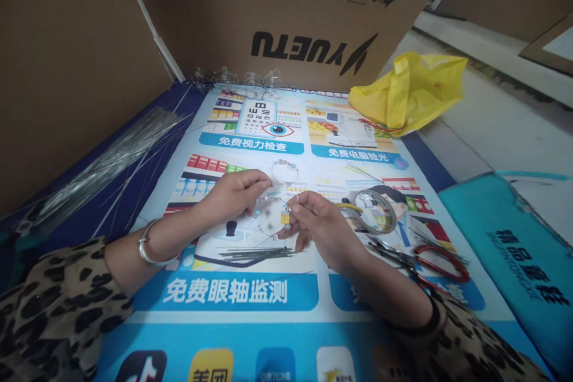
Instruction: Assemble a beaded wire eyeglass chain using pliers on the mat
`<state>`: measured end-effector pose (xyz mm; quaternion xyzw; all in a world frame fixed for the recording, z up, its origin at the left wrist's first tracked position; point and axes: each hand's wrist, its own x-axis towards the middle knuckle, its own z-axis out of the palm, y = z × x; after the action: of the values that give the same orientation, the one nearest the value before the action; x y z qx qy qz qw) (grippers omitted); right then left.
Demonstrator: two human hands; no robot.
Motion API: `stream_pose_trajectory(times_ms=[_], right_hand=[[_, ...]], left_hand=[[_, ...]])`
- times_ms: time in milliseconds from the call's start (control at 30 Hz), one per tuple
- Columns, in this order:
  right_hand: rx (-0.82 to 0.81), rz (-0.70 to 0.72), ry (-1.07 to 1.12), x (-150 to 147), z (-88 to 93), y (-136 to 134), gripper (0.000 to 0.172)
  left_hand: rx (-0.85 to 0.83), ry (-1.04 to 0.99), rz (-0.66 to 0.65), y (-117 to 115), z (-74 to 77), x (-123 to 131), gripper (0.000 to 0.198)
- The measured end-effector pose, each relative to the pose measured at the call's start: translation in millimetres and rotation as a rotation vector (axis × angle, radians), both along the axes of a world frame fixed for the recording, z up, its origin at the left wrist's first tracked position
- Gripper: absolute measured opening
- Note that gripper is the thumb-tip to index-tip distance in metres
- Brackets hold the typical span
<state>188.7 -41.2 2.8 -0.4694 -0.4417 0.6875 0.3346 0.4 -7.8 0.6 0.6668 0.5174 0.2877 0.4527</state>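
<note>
My left hand (235, 192) pinches a thin beaded wire piece (285, 172) whose small loop with pale beads rises just above my fingers. My right hand (313, 221) is closed in a pinch on the same wire's lower end, with a few small beads hanging near its fingertips. Both hands hover over a printed blue poster (242, 292) that covers the work surface. A short bundle of cut wires (255, 255) lies on the poster just below my hands.
A roll of clear tape (375, 210) and red-handled pliers (430, 259) lie to the right. A long bundle of silver wires (107, 161) lies at the left. A yellow plastic bag (409, 92) and cardboard boxes (290, 6) stand behind. Several finished clear pieces (237, 79) line the box.
</note>
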Motion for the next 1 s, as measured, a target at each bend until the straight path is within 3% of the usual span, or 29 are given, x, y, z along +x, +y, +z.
stream_pose_trajectory(times_ms=[667,867,1000], right_hand=[[0.203,-0.02,-0.054,1,-7.4,-6,0.022],[0.184,-0.006,-0.078,-6,-2.9,-2,0.021],[0.15,0.045,-0.231,-13,-2.6,4,0.018]], left_hand=[[0.143,-0.029,0.007,-1,3.0,0,0.024],[0.172,0.073,-0.018,4,14.3,-7,0.026],[0.211,0.201,-0.067,13,22.5,-18,0.027]])
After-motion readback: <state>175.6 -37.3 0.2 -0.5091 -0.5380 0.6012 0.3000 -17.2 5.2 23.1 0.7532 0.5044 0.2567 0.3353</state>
